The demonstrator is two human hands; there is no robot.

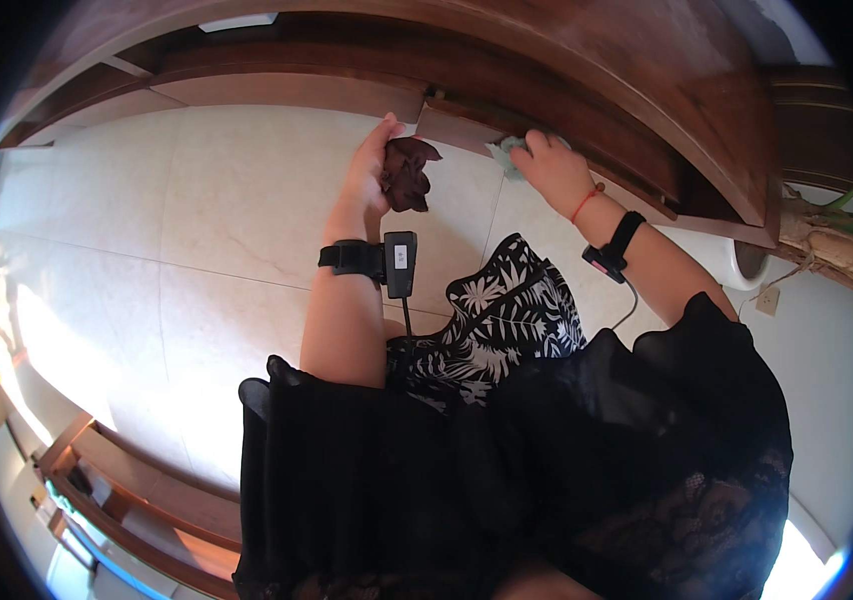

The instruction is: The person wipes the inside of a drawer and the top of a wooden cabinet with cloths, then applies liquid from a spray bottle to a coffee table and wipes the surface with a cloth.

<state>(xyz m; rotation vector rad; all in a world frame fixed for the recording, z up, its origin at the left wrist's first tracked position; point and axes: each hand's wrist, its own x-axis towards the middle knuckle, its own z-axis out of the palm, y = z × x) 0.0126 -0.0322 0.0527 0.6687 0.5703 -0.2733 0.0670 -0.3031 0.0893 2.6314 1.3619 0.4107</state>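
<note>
Left hand [371, 172] closed on a crumpled dark brown cloth [409, 177], held over the floor [247, 190] just short of the cabinet [567, 90] front. Right hand [557, 175] gripping a pale green cloth [514, 156], fingers bent over it, at the front edge of the cabinet, right of the left hand; whether it touches the wood, cannot tell. Lighter wooden front panel [462, 128] runs along that edge between and below the hands. Strapped boxes on both wrists: left box [401, 262], right box [605, 262], each with a thin cable trailing back toward the body. Black-and-white leaf-print fabric [502, 325] below the hands, covering part of the floor; black garment [507, 470] blocks the lower middle. Off the cabinet's right end: thick plant trunk [827, 240] with green leaves, white rounded vessel [732, 262], wall outlet [768, 300]. Wooden furniture [162, 490] at lower left; sunlit patch on the floor above it.
</note>
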